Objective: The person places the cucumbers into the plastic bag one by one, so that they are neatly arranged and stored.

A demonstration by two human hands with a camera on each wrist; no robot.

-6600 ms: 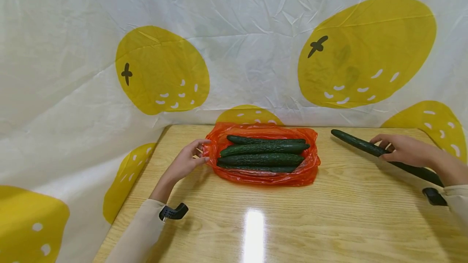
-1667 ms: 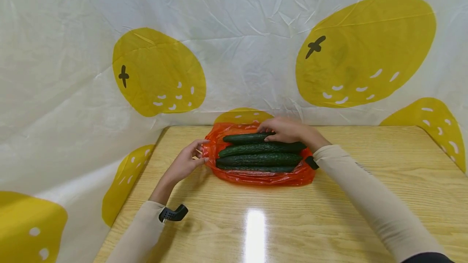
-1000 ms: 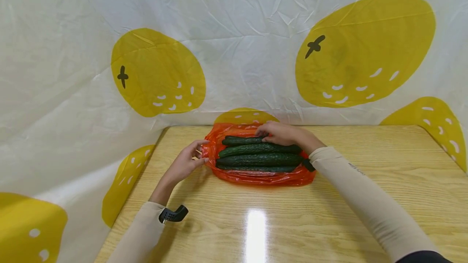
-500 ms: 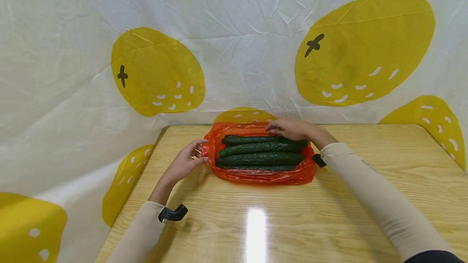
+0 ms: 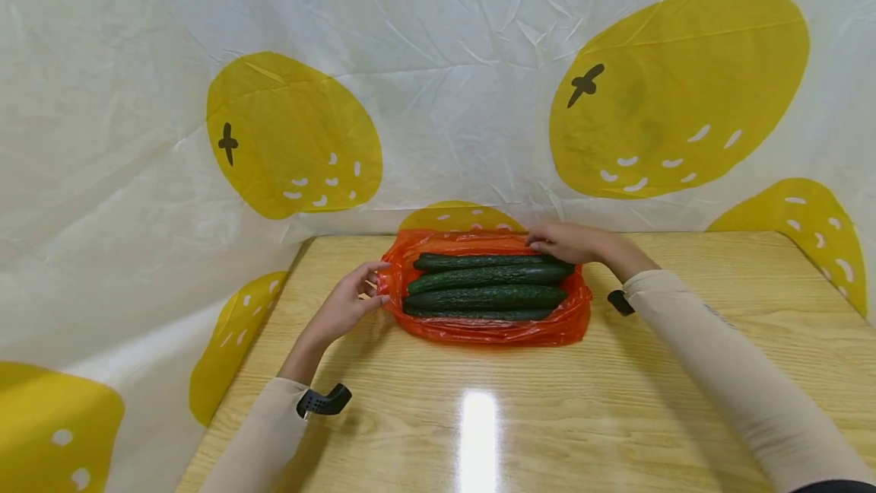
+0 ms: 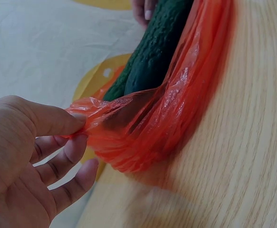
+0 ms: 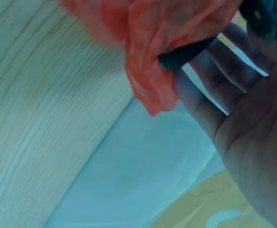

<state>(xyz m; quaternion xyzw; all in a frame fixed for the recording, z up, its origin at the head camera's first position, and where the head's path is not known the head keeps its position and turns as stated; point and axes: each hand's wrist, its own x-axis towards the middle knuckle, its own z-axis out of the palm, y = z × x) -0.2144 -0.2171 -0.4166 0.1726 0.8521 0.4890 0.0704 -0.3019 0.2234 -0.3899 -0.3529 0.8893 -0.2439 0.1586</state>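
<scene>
Several dark green cucumbers [image 5: 486,297] lie side by side in a thin red plastic bag [image 5: 493,335], its mouth spread wide. My left hand [image 5: 345,299] pinches the bag's left edge between thumb and forefinger; the left wrist view shows this hand [image 6: 33,152] with its other fingers loosely bent. Over the bag's back right corner is my right hand [image 5: 568,242]. In the right wrist view that hand [image 7: 243,104] has its fingers extended beside the bag [image 7: 157,57] and a cucumber's tip [image 7: 181,57]. Whether the fingers touch the cucumbers is hard to tell.
The bag lies on a light wooden table [image 5: 411,417], near its back edge. Behind and to the left hangs a white cloth [image 5: 465,128] printed with large yellow fruit. A bright reflection shows on the tabletop in front.
Earlier my right hand held a cucumber on the table at right, then laid it at the back of the bag. It has let go and moved rightward. My left hand has stayed put.
</scene>
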